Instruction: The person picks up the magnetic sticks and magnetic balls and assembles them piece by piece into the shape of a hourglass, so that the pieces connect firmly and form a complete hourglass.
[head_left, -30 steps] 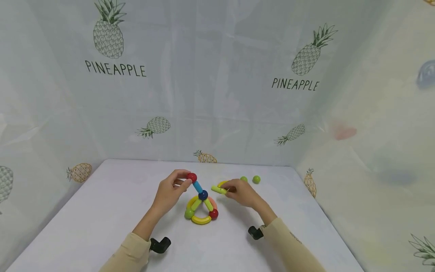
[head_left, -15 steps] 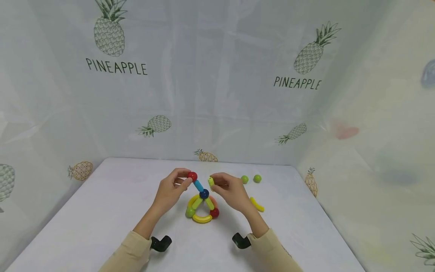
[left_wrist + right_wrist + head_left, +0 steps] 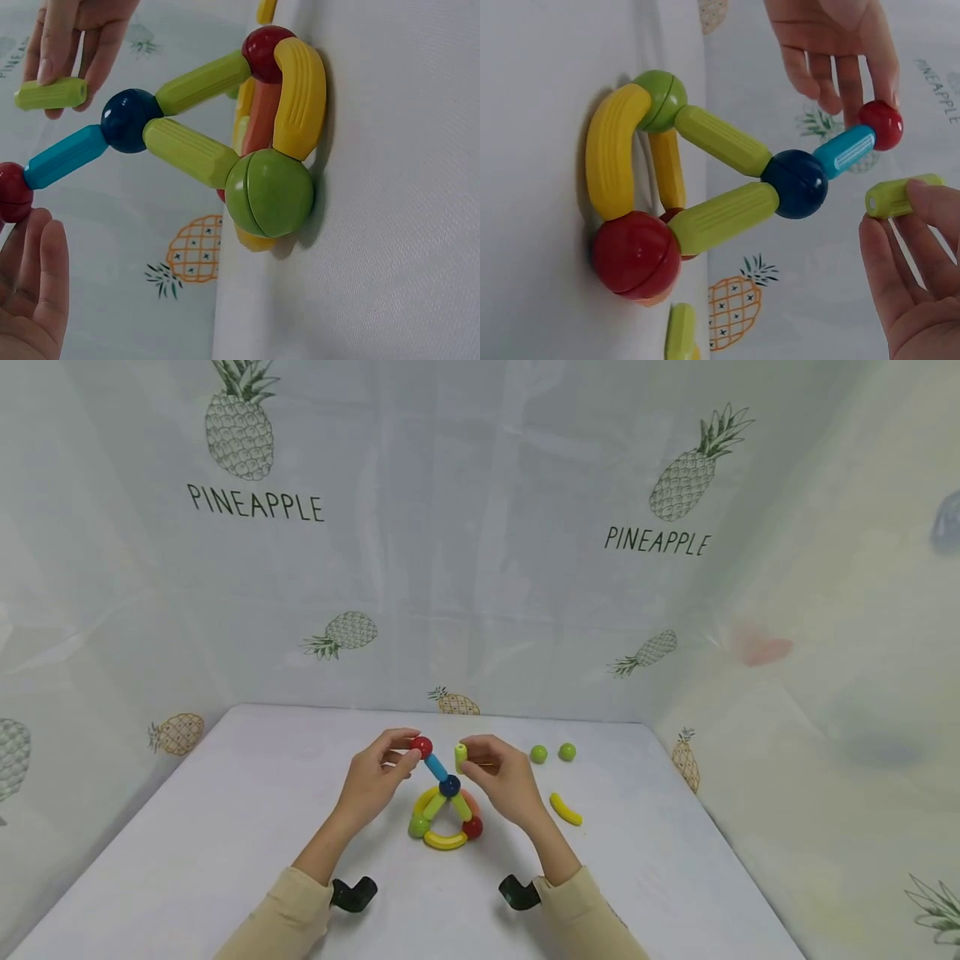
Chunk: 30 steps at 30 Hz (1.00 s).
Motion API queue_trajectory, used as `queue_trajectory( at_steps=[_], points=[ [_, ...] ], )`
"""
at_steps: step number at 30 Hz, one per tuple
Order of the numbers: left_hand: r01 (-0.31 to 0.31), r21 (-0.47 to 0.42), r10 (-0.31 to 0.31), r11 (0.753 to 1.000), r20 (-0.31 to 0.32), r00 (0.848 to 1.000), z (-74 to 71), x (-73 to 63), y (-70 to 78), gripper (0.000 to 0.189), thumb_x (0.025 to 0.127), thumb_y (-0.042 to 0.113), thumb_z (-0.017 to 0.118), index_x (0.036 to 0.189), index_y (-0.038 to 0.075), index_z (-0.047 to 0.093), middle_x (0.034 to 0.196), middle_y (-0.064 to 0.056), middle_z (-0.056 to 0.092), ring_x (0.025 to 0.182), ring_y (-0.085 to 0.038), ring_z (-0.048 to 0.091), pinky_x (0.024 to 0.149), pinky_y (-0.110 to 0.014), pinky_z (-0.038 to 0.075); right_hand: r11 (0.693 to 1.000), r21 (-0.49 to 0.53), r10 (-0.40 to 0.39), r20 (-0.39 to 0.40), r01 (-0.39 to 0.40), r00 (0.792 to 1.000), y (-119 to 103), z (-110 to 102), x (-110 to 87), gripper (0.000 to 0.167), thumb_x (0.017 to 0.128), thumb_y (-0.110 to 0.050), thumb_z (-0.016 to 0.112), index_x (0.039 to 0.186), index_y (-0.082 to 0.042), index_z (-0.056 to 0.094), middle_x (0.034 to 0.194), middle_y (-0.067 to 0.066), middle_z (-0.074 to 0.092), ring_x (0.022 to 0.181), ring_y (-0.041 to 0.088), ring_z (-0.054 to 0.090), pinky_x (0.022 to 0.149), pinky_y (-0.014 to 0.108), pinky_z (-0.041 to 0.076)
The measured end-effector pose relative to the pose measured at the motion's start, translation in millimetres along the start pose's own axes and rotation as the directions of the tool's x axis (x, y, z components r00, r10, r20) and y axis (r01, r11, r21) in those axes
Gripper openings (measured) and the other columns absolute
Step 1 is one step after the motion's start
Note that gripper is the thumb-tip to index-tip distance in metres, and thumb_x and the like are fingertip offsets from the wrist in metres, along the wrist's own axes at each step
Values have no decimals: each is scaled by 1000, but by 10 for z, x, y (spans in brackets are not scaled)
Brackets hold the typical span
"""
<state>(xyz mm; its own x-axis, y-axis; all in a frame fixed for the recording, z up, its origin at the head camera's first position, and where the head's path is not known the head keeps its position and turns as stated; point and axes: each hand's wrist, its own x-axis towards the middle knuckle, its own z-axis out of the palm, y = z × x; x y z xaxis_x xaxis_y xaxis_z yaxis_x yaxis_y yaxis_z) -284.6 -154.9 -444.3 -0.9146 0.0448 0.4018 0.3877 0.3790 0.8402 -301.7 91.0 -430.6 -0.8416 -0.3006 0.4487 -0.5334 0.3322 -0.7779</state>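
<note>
My left hand [image 3: 378, 777] pinches a red ball [image 3: 422, 747] at the top of a ball-and-rod building toy. From that ball a blue rod [image 3: 845, 152] slopes down to a dark blue ball [image 3: 793, 184]. Two lime rods [image 3: 191, 152] spread from the dark blue ball down to a green ball [image 3: 268, 193] and another red ball [image 3: 636, 255]. Yellow curved pieces [image 3: 445, 841] and an orange-pink one [image 3: 262, 116] form the base on the table. My right hand [image 3: 506, 779] pinches a loose lime rod [image 3: 461, 757], held near upright beside the blue rod, apart from the toy.
Two loose green balls [image 3: 538, 754] lie at the back right of the white table [image 3: 645, 877]. Nearer, a yellow curved piece [image 3: 566, 810] rests beside my right forearm. Behind the toy, another lime rod [image 3: 680, 330] shows in the right wrist view. Pineapple-print cloth [image 3: 450, 568] hangs behind.
My right hand has lifted the lime rod off the table, carried it left towards the toy and turned it upright. My left hand has stayed on the top red ball.
</note>
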Motion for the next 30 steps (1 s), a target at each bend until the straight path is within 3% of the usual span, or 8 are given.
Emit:
queue_trajectory(
  at_steps=[3,14,30],
  points=[
    [-6,-2,6,1000,-3,1000,-8,7,-8,42,105,40,68,142,22,62,129,-6,71,102,-30,73,82,-20,59,1000,8,5,11,-5,1000,23,27,5,30,99,-14,77,128,-22,72,112,-6,76,104,11,74,94,27,60],
    [1,3,-1,1000,1,1000,-6,26,-27,42,104,43,69,141,23,63,128,-4,71,98,-17,72,82,-22,60,999,-11,36,-9,-36,999,69,104,-2,32,99,-15,78,129,-20,70,114,-5,76,106,11,74,94,27,60],
    [19,-14,-19,1000,8,1000,-19,25,-25,43,105,41,69,141,19,63,128,-5,70,103,-31,73,83,-22,60,998,5,56,-9,-56,998,114,150,-7,31,98,-15,78,128,-21,71,112,-7,76,105,10,74,94,27,60]
  ],
)
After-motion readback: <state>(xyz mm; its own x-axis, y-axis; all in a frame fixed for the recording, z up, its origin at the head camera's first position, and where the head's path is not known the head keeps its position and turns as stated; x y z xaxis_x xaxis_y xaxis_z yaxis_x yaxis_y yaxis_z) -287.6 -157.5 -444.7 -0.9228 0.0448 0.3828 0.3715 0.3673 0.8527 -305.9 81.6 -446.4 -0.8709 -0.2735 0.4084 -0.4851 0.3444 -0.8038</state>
